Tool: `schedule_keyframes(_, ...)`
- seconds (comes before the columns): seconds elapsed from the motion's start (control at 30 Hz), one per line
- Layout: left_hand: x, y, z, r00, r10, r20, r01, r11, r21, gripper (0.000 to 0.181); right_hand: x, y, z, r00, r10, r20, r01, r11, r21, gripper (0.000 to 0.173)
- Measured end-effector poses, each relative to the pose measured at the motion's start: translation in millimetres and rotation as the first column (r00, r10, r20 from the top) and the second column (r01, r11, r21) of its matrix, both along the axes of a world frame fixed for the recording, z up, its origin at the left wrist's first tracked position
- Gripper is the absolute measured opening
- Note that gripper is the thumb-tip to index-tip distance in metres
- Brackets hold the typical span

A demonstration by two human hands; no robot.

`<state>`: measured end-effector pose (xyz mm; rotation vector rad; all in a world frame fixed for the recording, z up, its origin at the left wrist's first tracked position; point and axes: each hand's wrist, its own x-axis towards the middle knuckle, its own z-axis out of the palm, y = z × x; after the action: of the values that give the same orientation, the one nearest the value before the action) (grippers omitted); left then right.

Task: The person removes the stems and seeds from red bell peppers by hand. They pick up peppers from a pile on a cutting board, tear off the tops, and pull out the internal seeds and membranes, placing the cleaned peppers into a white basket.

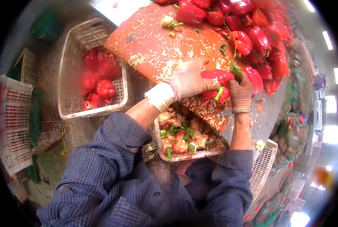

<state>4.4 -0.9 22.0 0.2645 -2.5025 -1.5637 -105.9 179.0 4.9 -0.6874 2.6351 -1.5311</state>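
My left hand [191, 78], in a pale knit glove, is closed around a red bell pepper [217, 75] with a green stem, above the near edge of a seed-strewn orange board [154, 39]. My right hand [240, 92], in a browner, stained glove, is at the right side of the same pepper, its fingers by a green stem; whether it grips the pepper or something else is partly hidden. A heap of whole red bell peppers [259, 42] lies just beyond. Below the hands, a crate [186, 157] holds pepper cores, green stems and scraps.
A white plastic crate [93, 115] with several red peppers [105, 89] stands at the left. More crates [17, 122] and a yellow cord [64, 139] are at the far left. Another crate [261, 170] stands at the lower right, near filled net sacks [291, 136].
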Motion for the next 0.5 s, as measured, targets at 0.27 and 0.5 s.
schedule_keyframes(0.27, -2, 13, -23, 0.996, -0.044, -0.071, 0.066, 0.938, 0.341, 0.086, 31, 7, 19, 0.996, 0.082, -0.021, -0.082, 0.997, -0.012, 0.034)
schedule_keyframes(0.5, 9, 19, -7, 0.990, -0.072, -0.120, 0.110, 0.929, 0.353, 0.065, 49, 9, 22, 0.945, 0.268, 0.190, -0.200, 0.928, -0.315, 0.050)
